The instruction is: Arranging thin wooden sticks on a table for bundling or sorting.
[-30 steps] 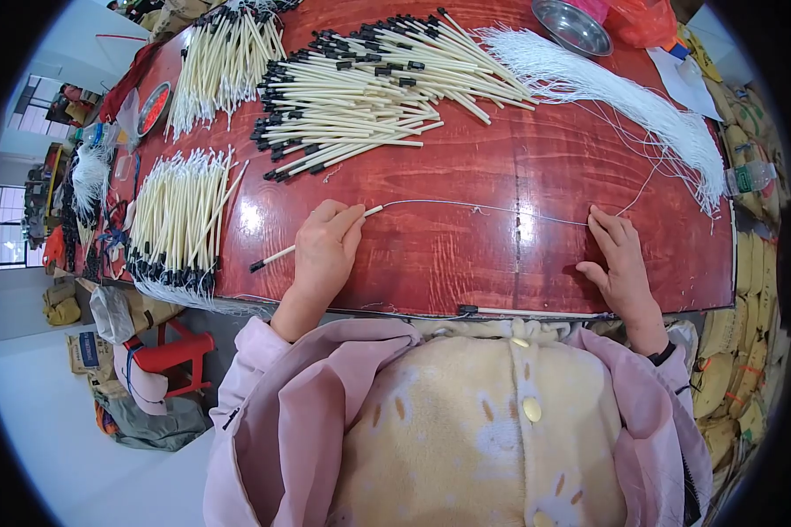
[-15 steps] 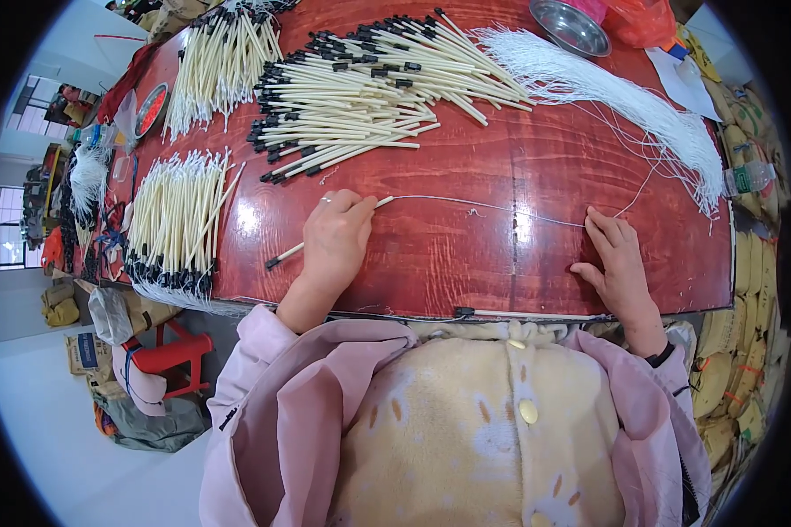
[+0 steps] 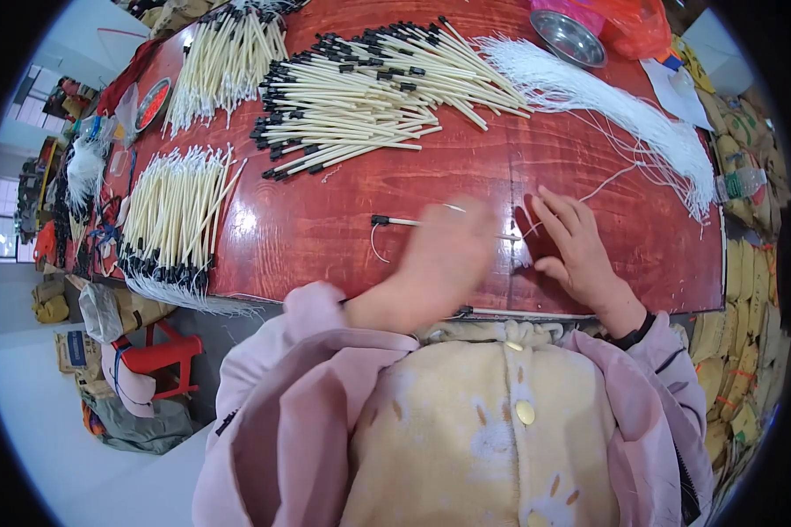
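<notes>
My left hand [image 3: 448,255], blurred by motion, is closed around a thin cream tube [image 3: 402,222] lying nearly level above the red table. The tube has a black cap [image 3: 380,220] at its left end, with a short curl of white cord [image 3: 378,246] hanging there. Its other end pokes out past my fingers, towards my right hand [image 3: 580,250]. White cord [image 3: 611,179] runs from near that end, beneath the outstretched fingers of my right hand, to the upper right. The right thumb is apart from the fingers. Another black-capped tube [image 3: 518,313] lies along the table's near edge.
A large pile of black-capped tubes [image 3: 351,105] covers the back middle of the red table [image 3: 325,255]. More bundles [image 3: 171,206] stand at the left. A long hank of white cords [image 3: 606,105], a metal bowl [image 3: 569,38] and a red bag [image 3: 633,31] are at back right.
My left hand has moved right with the tube, close to my right hand. The stretched cord between the hands has shortened, and a cord curl now shows at the black cap.
</notes>
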A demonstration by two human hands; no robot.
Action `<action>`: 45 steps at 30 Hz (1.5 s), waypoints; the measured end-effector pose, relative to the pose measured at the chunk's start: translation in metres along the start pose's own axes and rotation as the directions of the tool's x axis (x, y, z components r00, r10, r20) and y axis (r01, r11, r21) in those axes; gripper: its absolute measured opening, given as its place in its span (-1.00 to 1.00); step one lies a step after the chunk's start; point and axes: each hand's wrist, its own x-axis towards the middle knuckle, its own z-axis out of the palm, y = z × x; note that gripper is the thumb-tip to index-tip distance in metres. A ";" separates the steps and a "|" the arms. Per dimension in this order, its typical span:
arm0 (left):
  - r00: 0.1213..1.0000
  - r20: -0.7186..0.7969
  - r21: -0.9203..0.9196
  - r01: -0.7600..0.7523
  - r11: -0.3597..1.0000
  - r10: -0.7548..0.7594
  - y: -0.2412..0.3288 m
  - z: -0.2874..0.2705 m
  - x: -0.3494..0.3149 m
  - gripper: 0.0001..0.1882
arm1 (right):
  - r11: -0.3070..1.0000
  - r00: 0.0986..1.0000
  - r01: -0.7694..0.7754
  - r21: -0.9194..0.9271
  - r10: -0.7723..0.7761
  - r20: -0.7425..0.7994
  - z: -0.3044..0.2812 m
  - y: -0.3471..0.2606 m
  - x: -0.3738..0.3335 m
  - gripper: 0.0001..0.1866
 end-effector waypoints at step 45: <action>0.990 0.112 -0.897 0.066 -0.438 -0.080 -0.005 -0.076 0.039 -0.85 | 0.733 0.997 0.076 0.676 -0.074 -0.032 0.023 -0.065 0.048 -0.54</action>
